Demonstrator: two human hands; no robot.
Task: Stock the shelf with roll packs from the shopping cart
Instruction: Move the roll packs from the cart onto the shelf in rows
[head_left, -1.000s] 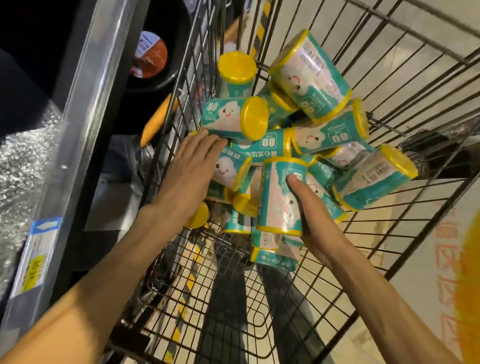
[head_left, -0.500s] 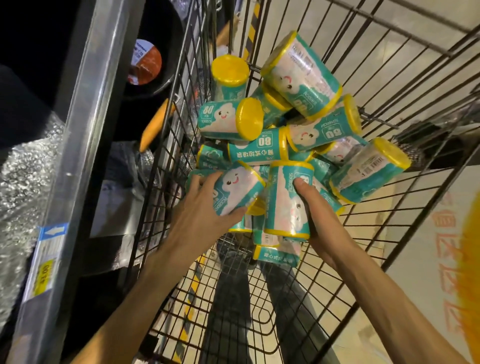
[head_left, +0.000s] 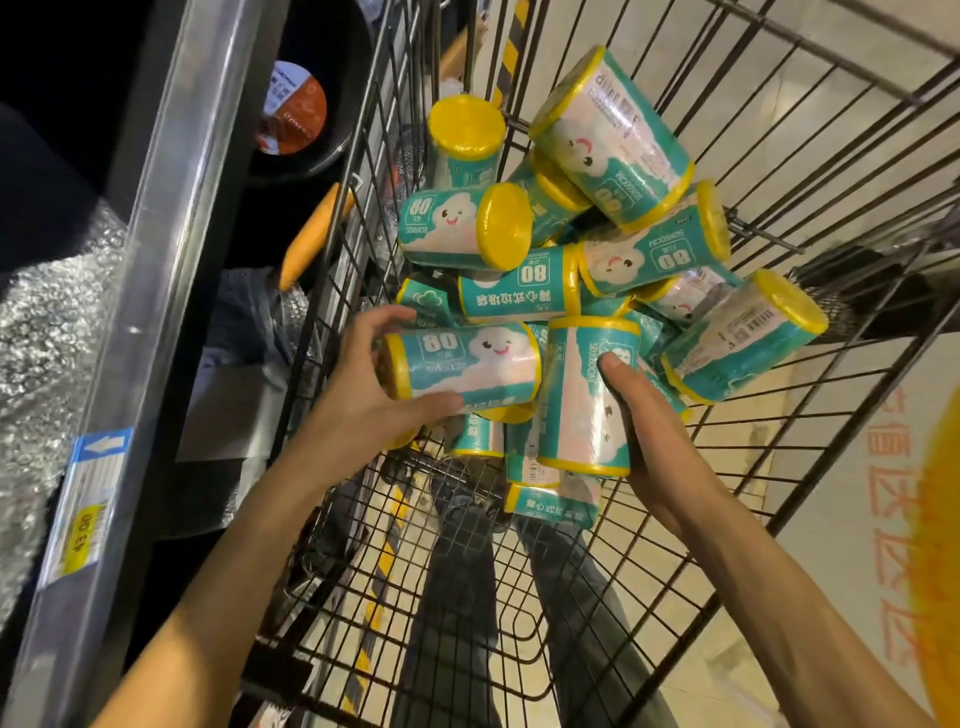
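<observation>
While both forearms reach in from the near edge, the wire shopping cart (head_left: 675, 571) holds a heap of teal roll packs with yellow ends. Its near floor is bare wire, with dark trouser legs (head_left: 467, 597) showing through. Nearest lies a flat pack (head_left: 550, 501), just beyond the right wrist. The right hand (head_left: 660, 441) grips an upright pack (head_left: 584, 395) from its right side, thumb pressed on the front, the other fingers hidden behind. Just left of it, touching, the left hand (head_left: 358, 395) grips a sideways pack (head_left: 462, 364), thumb beneath, fingers curled over its far left end. Beyond the hands the pile (head_left: 597, 218) rises toward the cart's far left side; about a dozen packs show in all, though the buried ones cannot be counted surely. To the left stands the metal shelf edge (head_left: 171, 218), carrying one price tag (head_left: 85, 514), with bubble wrap (head_left: 47, 312) beyond it.
</observation>
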